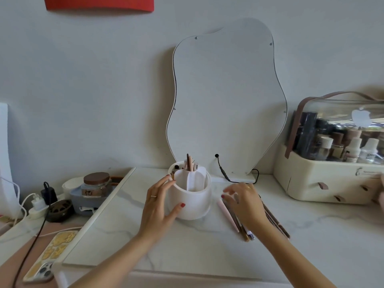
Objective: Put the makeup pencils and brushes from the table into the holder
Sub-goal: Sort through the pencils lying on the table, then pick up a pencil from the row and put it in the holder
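A round white holder [193, 201] with inner dividers stands at the middle of the marble table, with several brushes and pencils [190, 163] upright in its back compartment. My left hand [159, 201] cups its left side, thumb on the front wall and fingers near the rim. A bunch of makeup pencils and brushes [229, 217] lies flat on the table right of the holder, a pale pink one nearest it. My right hand [244, 201] hovers low over that bunch, fingers spread and blurred, hiding the middle of it. I cannot tell whether it touches them.
A wavy mirror [226, 96] leans on the wall behind the holder, its black cable [223, 171] trailing on the table. A cream cosmetics case [324, 177] with bottles stands at right. At left are a jar [96, 183], chargers, a phone [48, 256] and a raised table edge.
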